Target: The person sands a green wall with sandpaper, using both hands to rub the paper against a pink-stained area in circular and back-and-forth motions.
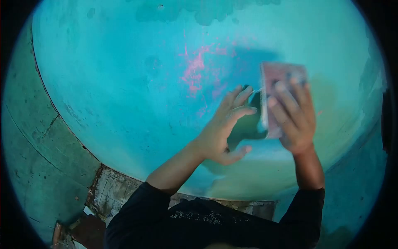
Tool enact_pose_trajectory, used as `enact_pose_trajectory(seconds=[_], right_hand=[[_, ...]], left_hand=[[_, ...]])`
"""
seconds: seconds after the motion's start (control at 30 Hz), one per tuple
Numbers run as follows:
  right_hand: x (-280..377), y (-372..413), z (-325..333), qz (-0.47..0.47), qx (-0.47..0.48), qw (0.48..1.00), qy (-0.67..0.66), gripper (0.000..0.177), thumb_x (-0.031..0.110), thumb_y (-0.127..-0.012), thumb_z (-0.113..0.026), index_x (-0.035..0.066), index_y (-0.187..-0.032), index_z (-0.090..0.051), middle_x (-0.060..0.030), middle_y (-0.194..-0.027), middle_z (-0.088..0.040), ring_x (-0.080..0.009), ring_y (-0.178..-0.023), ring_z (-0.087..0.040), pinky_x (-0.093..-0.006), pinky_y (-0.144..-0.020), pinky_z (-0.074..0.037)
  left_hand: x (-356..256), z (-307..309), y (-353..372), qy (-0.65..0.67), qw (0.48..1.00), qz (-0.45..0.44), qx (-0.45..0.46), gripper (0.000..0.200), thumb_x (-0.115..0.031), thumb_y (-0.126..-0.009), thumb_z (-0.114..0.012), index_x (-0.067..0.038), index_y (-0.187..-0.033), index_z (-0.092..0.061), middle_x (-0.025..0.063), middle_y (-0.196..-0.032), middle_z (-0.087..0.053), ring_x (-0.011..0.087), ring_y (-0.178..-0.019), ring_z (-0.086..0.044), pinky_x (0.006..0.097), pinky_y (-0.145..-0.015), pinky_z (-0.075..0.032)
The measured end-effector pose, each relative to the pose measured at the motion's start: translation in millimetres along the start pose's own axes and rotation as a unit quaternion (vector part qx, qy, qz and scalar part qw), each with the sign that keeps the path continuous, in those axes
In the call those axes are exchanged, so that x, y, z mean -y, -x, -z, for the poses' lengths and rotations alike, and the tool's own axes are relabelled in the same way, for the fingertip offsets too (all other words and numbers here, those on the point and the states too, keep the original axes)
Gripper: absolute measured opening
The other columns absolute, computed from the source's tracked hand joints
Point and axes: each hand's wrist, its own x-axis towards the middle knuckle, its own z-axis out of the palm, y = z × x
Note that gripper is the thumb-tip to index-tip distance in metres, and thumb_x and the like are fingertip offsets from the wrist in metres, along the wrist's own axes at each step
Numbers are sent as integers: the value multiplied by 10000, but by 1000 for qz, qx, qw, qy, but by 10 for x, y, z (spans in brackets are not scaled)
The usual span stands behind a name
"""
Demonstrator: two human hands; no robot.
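My right hand [296,120] has its fingers spread across the face of a reddish-pink rectangular block [286,70] with a pale edge. The block is blurred, so its exact kind is unclear, and it casts a shadow on the turquoise painted surface [124,79] behind it. Just left of the block is my left hand [226,124], fingers apart and curved, thumb stretched toward the right, holding nothing. A patch of scratchy pink marks [195,70] shows on the turquoise paint, up and left of the block.
Worn green side walls [45,137] border the painted surface on the left. Below are dirty floor tiles [112,191]. A reddish-brown piece [89,230] lies at the lower left, beside scraps. Damp-looking stains [207,14] run along the top.
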Motion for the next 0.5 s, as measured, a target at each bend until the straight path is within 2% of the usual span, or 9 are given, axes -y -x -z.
enact_pose_trajectory(seconds=[0.03, 0.07, 0.13, 0.2, 0.27, 0.33, 0.4, 0.47, 0.5], right_hand=[[-129, -48, -37, 3, -2, 1000, 1, 510, 106, -786, -634, 100, -1296, -623, -113, -1380, -578, -375, -1299, -523, -566, -1089, -383], [-249, -107, -83, -24, -27, 997, 61, 497, 109, -787, -631, 86, -1283, -624, -113, -1378, -579, -372, -1311, -509, -582, -1088, -369], [-288, -109, -158, -52, -52, 990, 118, 484, 112, -788, -627, 71, -1271, -626, -113, -1376, -580, -370, -1322, -496, -597, -1087, -354], [-241, 0, -397, -24, 127, 988, 84, 457, 102, -788, -600, 34, -1239, -625, -116, -1368, -583, -377, -1343, -466, -612, -1080, -343], [-101, 166, -476, 31, 130, 991, 28, 456, 81, -789, -569, 8, -1237, -618, -113, -1351, -595, -342, -1351, -467, -593, -1097, -339], [-145, 235, -504, 130, 202, 953, -183, 467, 73, -792, -545, 24, -1251, -618, -111, -1330, -609, -301, -1353, -474, -572, -1120, -326], [-356, 70, -383, 65, 199, 966, -149, 477, 58, -774, -580, 32, -1248, -623, -101, -1315, -620, -276, -1340, -488, -548, -1133, -322], [-479, -86, -294, -74, 43, 992, 97, 508, 33, -736, -618, 32, -1244, -624, -95, -1316, -620, -287, -1327, -499, -541, -1136, -318], [-369, -123, -337, -97, 64, 990, 80, 521, 29, -708, -650, 27, -1229, -630, -69, -1316, -626, -282, -1330, -499, -522, -1140, -317]], left_hand=[[48, 39, -28, -77, 996, 6, -31, 703, -254, -730, -707, -60, -1365, -474, 263, -1571, -276, 501, -1468, -152, 651, -1149, -79], [116, 83, -58, -79, 996, 6, -33, 703, -254, -730, -707, -60, -1365, -474, 263, -1571, -276, 501, -1468, -152, 651, -1149, -79], [267, 133, -70, -359, 920, 31, -152, 689, -284, -767, -675, -14, -1367, -469, 288, -1559, -290, 522, -1468, -140, 619, -1159, -16], [427, 118, 3, -369, 913, 49, -169, 663, -295, -774, -653, -10, -1350, -493, 282, -1549, -318, 504, -1470, -165, 614, -1164, -25], [573, 128, 85, -382, 903, 63, -188, 639, -305, -780, -632, -5, -1333, -516, 276, -1538, -347, 487, -1472, -189, 608, -1169, -35], [629, 92, 198, -406, 898, 24, -168, 595, -310, -782, -597, 3, -1288, -564, 252, -1483, -446, 445, -1455, -280, 591, -1180, -48], [641, 91, 198, -413, 892, 14, -183, 564, -311, -788, -567, -7, -1262, -589, 221, -1429, -521, 408, -1431, -354, 568, -1191, -75], [641, 89, 202, -408, 893, 9, -188, 576, -277, -758, -570, -15, -1270, -590, 210, -1428, -522, 397, -1424, -367, 556, -1192, -103], [633, 85, 206, -408, 892, 15, -195, 576, -277, -758, -570, -15, -1270, -590, 210, -1428, -522, 397, -1424, -367, 556, -1192, -103]])
